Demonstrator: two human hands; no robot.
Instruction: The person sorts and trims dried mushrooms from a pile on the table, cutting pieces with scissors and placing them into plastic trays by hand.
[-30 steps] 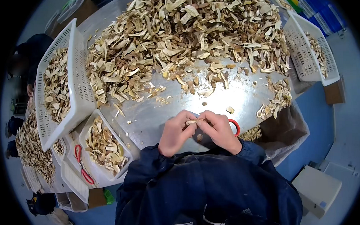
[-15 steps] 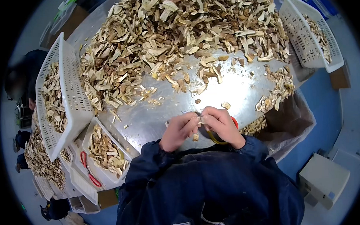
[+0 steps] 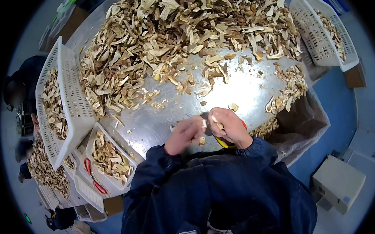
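Observation:
My right hand (image 3: pixel 230 126) is closed, with a small pale mushroom piece (image 3: pixel 220 126) showing between its fingers. Beside it, my left hand (image 3: pixel 185 134) has its fingers drawn together and is slightly blurred. A whitish bit (image 3: pixel 204 123) shows at the left fingertips; I cannot make out what it is. A small dark patch lies between the two hands, its kind unclear. Under my right hand shows part of a curved yellow and red handle (image 3: pixel 225 143), mostly hidden. One mushroom piece (image 3: pixel 202 141) lies just below the hands, and another slice (image 3: pixel 233 107) sits above them on the metal table (image 3: pixel 167 117).
A large heap of dried mushroom slices (image 3: pixel 184 34) covers the back. White baskets (image 3: pixel 77 92) with slices stand left and right, the left one tilted. A white tray (image 3: pixel 110 157) and red scissors (image 3: pixel 93 176) are at left, a lined bin (image 3: pixel 299 129) at right. Other people stand far left.
My hands have moved slightly apart from their shared pinch. The right hand has turned and now shows a mushroom piece in its fingers. The view has shifted slightly.

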